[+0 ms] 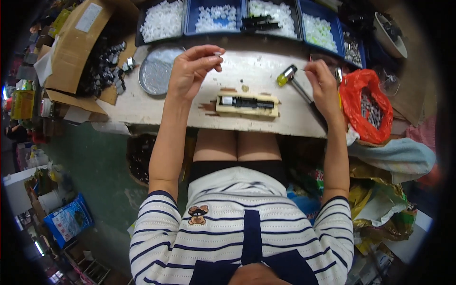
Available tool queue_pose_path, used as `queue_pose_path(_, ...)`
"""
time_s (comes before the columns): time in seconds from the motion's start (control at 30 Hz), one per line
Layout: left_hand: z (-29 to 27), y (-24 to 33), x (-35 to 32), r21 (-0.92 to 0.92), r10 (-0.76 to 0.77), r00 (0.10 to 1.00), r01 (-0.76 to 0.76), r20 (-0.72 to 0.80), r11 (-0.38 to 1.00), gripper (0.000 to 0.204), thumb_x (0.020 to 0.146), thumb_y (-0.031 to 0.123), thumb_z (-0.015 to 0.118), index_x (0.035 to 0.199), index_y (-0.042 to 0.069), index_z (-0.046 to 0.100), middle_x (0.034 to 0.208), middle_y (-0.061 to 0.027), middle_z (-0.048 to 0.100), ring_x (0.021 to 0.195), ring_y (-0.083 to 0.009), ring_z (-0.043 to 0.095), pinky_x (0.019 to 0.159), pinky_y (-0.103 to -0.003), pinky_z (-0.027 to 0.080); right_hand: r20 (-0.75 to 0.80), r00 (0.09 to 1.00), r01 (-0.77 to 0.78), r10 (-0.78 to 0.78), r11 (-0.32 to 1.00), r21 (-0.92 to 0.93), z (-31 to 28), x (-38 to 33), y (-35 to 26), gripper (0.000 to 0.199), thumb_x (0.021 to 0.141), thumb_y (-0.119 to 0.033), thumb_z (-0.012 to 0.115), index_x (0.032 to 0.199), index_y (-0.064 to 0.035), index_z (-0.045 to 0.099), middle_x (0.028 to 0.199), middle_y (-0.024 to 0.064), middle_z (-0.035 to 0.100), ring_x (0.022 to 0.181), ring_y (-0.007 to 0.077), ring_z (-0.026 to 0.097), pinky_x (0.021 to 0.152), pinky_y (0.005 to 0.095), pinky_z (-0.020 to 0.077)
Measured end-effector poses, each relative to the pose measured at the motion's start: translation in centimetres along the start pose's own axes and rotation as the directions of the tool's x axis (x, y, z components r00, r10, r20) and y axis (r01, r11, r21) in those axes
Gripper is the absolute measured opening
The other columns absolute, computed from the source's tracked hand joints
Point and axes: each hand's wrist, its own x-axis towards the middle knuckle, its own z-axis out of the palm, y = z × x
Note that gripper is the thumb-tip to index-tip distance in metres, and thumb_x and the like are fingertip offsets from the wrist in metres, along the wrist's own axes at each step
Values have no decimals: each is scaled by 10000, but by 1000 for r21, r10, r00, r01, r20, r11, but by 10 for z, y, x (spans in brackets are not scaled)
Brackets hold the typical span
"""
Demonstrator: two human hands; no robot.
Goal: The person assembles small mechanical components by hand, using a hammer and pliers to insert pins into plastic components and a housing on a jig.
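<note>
My left hand is raised over the bench, with thumb and fingers pinching a small whitish piece. My right hand is beside the hammer's handle, its fingertips pinched together; whatever they hold is too small to make out. Between the hands lies a cream-coloured block-shaped fixture. A long black part with a silvery metal end rests in its slot. The hammer, with a yellow striking face and a dark handle, lies slantwise on the white bench, right of the fixture.
Along the back stand blue bins of small white plastic pieces. At left are a round metal tray and a cardboard box with black-and-silver parts. A red plastic bag of small metal pieces sits at right, near a light-blue cloth.
</note>
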Motion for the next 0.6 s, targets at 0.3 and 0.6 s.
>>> queue_pose_path(0.3,19,-25,-70,92,-167,985,162,52,982,215,747,-5,642,957,-20,602,796,-91,620,674,-123,586,567,-235,502,211,890,364,-403,909,203,61,-2,-67,76,760,-19,543,826,-50,524,816,76,473,828,243,465,708,332,341)
queue_pose_path(0.6,21,-23,-78,155,-169,983,156,74,976,341,715,-14,666,1037,-19,555,806,-54,588,681,-118,569,553,-239,486,296,842,435,-451,892,124,65,-5,-78,113,750,-30,555,857,-69,555,836,63,488,825,228,464,706,319,330)
